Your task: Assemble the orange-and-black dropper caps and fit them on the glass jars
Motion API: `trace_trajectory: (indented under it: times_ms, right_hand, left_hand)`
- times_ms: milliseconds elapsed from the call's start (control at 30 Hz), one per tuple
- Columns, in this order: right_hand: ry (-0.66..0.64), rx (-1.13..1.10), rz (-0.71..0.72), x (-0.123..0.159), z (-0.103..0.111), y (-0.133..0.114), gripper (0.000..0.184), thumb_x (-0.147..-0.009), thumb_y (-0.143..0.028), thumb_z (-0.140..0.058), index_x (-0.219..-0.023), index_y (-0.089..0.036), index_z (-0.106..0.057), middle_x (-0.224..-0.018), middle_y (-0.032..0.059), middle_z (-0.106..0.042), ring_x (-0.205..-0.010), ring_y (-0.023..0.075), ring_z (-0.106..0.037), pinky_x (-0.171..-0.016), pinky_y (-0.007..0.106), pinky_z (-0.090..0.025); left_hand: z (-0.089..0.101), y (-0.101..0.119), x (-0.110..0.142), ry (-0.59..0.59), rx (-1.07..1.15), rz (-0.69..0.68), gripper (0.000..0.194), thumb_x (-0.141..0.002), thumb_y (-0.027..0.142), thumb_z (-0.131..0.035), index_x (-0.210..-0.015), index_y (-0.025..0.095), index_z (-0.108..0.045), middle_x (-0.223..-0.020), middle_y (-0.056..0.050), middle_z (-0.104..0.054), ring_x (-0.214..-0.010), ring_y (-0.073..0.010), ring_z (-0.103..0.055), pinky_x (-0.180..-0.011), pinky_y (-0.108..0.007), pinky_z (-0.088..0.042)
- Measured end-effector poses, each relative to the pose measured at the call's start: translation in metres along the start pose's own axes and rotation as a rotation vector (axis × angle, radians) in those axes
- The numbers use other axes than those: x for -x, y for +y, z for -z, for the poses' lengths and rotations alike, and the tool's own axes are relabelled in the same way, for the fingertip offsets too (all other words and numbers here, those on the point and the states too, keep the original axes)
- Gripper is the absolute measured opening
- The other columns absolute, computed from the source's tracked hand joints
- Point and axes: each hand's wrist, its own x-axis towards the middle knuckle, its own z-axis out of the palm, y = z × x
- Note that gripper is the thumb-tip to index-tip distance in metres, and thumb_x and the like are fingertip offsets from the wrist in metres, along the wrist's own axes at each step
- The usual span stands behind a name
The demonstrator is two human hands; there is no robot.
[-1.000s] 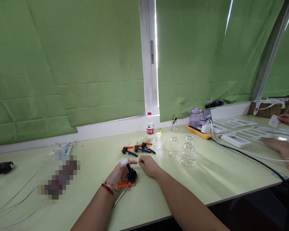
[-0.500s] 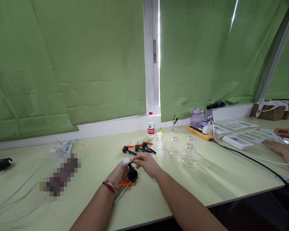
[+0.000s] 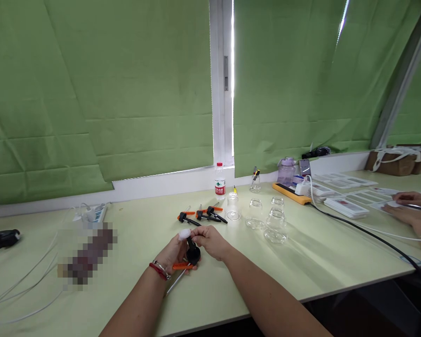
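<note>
My left hand (image 3: 171,255) is closed around a black and orange pump tool (image 3: 191,255) with a metal rod that slants down to the table. A white wad (image 3: 184,233) sits at the tool's tip. My right hand (image 3: 210,241) pinches the black stem just under the white wad. Three more black and orange tools (image 3: 201,216) lie on the table beyond my hands. Several clear glass jars (image 3: 274,226) stand to the right of them.
A water bottle (image 3: 219,181) stands by the window. A power strip (image 3: 91,215) with white cables lies at the left, a black object (image 3: 2,238) at the far left. Another person's hands (image 3: 405,208) work over flat packets (image 3: 345,206) at the right. A black cable (image 3: 365,230) crosses the table.
My right hand moved left from resting on the table to the tool's tip and pinched the stem under the white wad. The other person's hands lowered onto the table.
</note>
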Motion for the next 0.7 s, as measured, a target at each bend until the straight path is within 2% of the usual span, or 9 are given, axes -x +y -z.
trace_trajectory:
  times_ms: [233, 500, 700]
  right_hand:
    - [-0.04, -0.017, -0.008, 0.0024, 0.0002, -0.0024, 0.01, -0.069, -0.018, -0.057, -0.075, -0.017, -0.065, -0.063, -0.003, -0.05, -0.061, 0.0101, -0.041, -0.062, 0.025, -0.034]
    - [-0.036, -0.021, -0.005, 0.0025, -0.0009, 0.0004, 0.014, -0.072, -0.023, -0.059, -0.08, -0.017, -0.069, -0.063, -0.0026, -0.051, -0.06, 0.0099, -0.039, -0.06, 0.025, -0.032]
    - [-0.026, -0.012, -0.008, 0.0039, -0.002, -0.0026, 0.015, -0.073, -0.024, -0.059, -0.081, -0.017, -0.07, -0.062, -0.0026, -0.051, -0.059, 0.0094, -0.039, -0.059, 0.025, -0.032]
  left_hand:
    - [-0.0022, 0.0036, 0.002, 0.006, 0.0, 0.032, 0.052, -0.077, 0.065, -0.035, -0.1, 0.02, -0.039, -0.075, -0.012, -0.064, -0.053, -0.0254, -0.063, -0.034, -0.025, -0.041]
    - [-0.0057, 0.0078, 0.0052, -0.007, 0.007, 0.038, 0.061, -0.078, 0.065, -0.034, -0.118, 0.02, -0.038, -0.074, -0.011, -0.063, -0.053, -0.0247, -0.063, -0.035, -0.025, -0.041]
    - [-0.0059, 0.0081, 0.0059, -0.01, 0.01, 0.043, 0.06, -0.078, 0.064, -0.033, -0.118, 0.019, -0.039, -0.075, -0.012, -0.064, -0.054, -0.0251, -0.062, -0.035, -0.025, -0.04]
